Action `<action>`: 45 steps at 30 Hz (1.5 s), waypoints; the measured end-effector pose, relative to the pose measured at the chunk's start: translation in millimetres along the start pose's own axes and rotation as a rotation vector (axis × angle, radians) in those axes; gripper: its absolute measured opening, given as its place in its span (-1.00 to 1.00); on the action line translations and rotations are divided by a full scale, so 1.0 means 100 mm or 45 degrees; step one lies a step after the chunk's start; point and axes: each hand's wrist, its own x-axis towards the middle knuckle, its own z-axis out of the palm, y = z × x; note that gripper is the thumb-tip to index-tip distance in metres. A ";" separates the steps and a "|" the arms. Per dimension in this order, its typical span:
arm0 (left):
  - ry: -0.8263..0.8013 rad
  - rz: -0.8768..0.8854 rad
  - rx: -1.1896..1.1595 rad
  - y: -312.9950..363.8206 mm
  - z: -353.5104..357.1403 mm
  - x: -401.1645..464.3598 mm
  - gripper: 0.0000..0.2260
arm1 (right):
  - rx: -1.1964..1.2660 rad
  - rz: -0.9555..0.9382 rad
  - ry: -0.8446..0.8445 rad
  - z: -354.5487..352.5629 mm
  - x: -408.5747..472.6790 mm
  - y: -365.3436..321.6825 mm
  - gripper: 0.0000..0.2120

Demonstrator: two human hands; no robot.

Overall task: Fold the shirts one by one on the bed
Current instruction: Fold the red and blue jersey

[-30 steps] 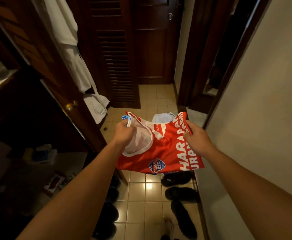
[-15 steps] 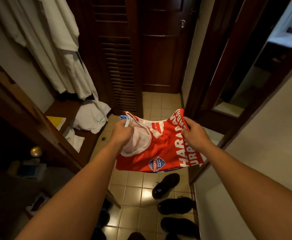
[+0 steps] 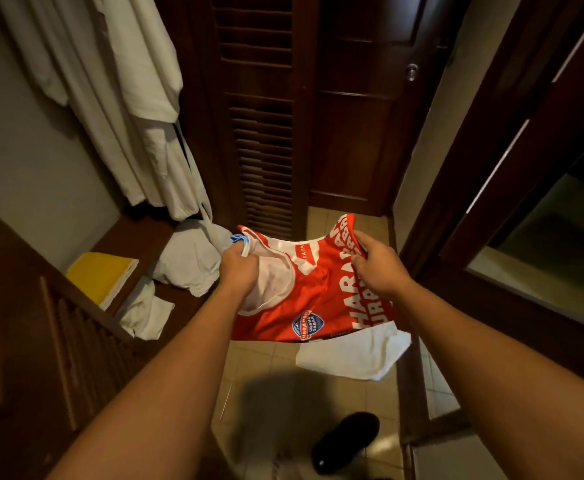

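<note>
A person's left hand [image 3: 238, 268] pinches the neckline of a red shirt [image 3: 318, 299], fingers curled over the white collar edge, while the right hand [image 3: 375, 268] grips bunched fabric at the shirt's lettered side, thumb on top. The garment hangs in the air between the two hands, slack and partly crumpled, its hem drooping toward six o'clock above the tiled floor [image 3: 259, 375]. No bed is in view; the shirt is being carried or shaken out in a narrow dressing area, so the folding itself appears not yet begun.

The loose hem could brush the floor if the hands drop, and a grip on bunched cloth rather than the shoulders may leave the shirt twisted when it is laid down.

At six o'clock from the shirt, a white cloth [image 3: 352, 355] shows just under the hem; whether it lies on the floor or hangs with the shirt cannot be told. A dark shoe [image 3: 346, 438] sits farther toward six o'clock, a likely trip hazard. At nine o'clock, crumpled white laundry [image 3: 186, 265] and a yellow folder [image 3: 100, 275] rest on a wooden ledge [image 3: 138, 233], beneath hanging white robes [image 3: 127, 98] at eleven o'clock. A louvred door [image 3: 259, 133] stands at twelve o'clock.
</note>
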 end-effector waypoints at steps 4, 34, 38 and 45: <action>0.117 -0.038 0.005 0.14 -0.14 0.46 -0.62 | -0.011 -0.113 -0.049 0.03 0.55 -0.30 -0.49; 0.887 -0.340 -0.169 0.56 -0.48 2.51 -0.68 | -0.194 -0.604 -0.749 1.04 3.99 -1.87 -0.65; 1.021 -0.399 -0.245 0.41 -0.76 2.63 -0.65 | -0.218 -0.700 -0.846 1.41 4.14 -2.20 -0.62; 1.163 -0.471 -0.309 0.05 -1.38 2.91 -0.59 | -0.210 -0.849 -0.992 2.25 4.33 -2.76 -0.58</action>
